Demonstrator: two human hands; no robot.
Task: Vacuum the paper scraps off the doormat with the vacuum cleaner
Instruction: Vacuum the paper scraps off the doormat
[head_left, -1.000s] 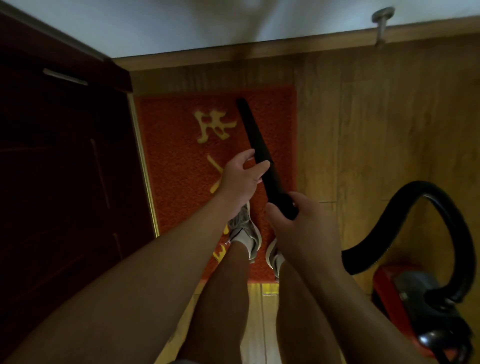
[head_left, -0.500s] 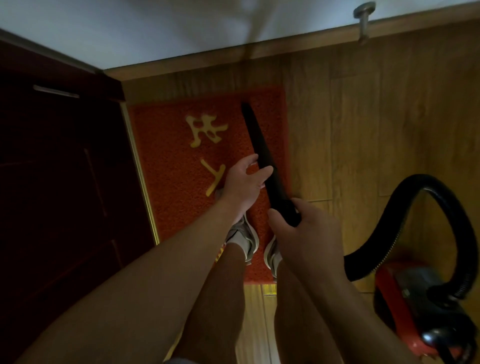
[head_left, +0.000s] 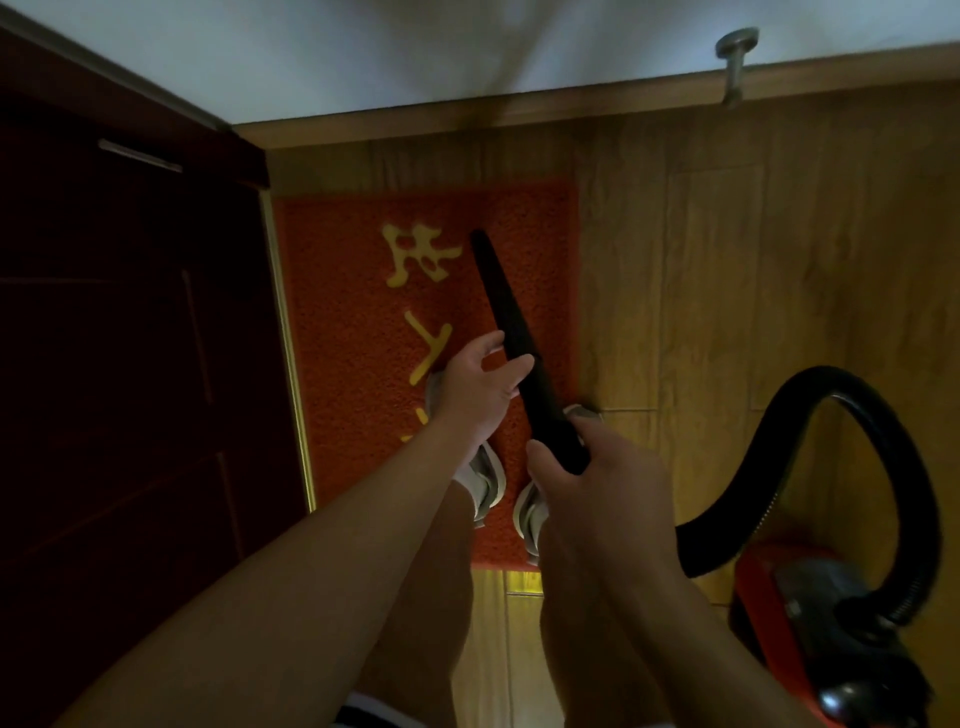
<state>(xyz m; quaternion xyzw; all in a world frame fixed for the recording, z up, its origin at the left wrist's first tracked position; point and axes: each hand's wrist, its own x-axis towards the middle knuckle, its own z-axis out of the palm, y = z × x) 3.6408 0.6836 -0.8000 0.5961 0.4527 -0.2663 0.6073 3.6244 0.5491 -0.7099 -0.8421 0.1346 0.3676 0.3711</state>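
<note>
The person stands on the near part of a red doormat (head_left: 353, 332) laid on a wooden floor (head_left: 727, 312), against a dark door (head_left: 130, 338) on the left. Both shoes (head_left: 485, 480) rest on the mat and are largely hidden by the forearms and legs.

The right hand (head_left: 587, 483) is closed around the rear end of the black nozzle (head_left: 506, 317); this grip is clamped on the tube, and the hand hides the joint between tube and hose. The left hand (head_left: 480, 387) lies against the middle of the nozzle with thumb and fingers spread, touching the tube but not wrapped around it. The nozzle slopes away from the person, and its tip sits over the far half of the mat, just right of the upper yellow character (head_left: 421, 254). Contact between tip and mat cannot be confirmed.

The black hose (head_left: 883, 441) arcs from behind the right hand to the red vacuum cleaner (head_left: 810, 623) on the floor at lower right; its body is cut off by the frame edge. The lower characters on the mat are partly covered by the left hand and arm. The scene is dim, and paper scraps cannot be made out on the mat.
</note>
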